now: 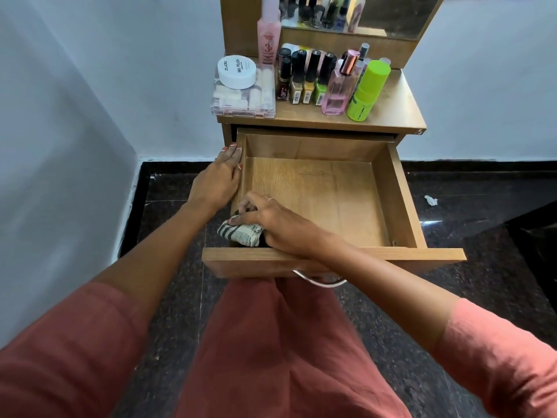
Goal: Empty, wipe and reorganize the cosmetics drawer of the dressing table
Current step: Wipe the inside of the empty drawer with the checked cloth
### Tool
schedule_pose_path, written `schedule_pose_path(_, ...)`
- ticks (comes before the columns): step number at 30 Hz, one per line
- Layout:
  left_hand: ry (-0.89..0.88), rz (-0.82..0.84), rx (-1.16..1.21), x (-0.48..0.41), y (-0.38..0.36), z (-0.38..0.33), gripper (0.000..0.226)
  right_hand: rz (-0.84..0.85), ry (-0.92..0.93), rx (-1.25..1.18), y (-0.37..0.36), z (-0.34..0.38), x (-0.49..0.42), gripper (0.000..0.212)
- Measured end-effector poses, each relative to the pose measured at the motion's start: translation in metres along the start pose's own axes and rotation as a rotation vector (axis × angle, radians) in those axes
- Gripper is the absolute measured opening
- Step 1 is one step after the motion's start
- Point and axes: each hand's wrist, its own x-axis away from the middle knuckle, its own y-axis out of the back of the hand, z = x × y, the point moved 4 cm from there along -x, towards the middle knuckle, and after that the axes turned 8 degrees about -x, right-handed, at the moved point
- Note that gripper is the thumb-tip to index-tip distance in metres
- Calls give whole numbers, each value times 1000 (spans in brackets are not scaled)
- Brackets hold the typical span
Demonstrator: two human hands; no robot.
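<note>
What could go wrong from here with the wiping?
1. The drawer is pulled far out. The right hand pressing the cloth into its near left corner may tilt or strain it, though the left hand rests on its side wall.
2. Shaking could topple the crowded nail polish bottles or the tall green bottle on the table top.
3. The clear box sits at the front edge with a white jar on it; it might slide into the drawer.
</note>
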Motion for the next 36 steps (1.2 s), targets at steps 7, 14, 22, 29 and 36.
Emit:
schedule_pose_path(7, 1, -35, 51, 5, -4, -2, 45, 153, 1, -143, 3, 0, 1, 59)
schedule_pose_path(14, 81, -58, 136, 10, -9, -9, 45, 194, -20, -246, 8, 3, 5, 51)
schedule_pose_path(22, 112, -113, 107, 12, -15, -14, 46, 227, -103, -331, 10, -4, 17, 52)
schedule_pose_path(29, 121, -144, 84, 12, -17, -15, 45, 361, -205, -212, 16, -32, 34, 66)
schedule_pose_path(36, 129, -157, 60, 11, -18, -15, 46, 316, -159, -274, 0, -19, 7, 63)
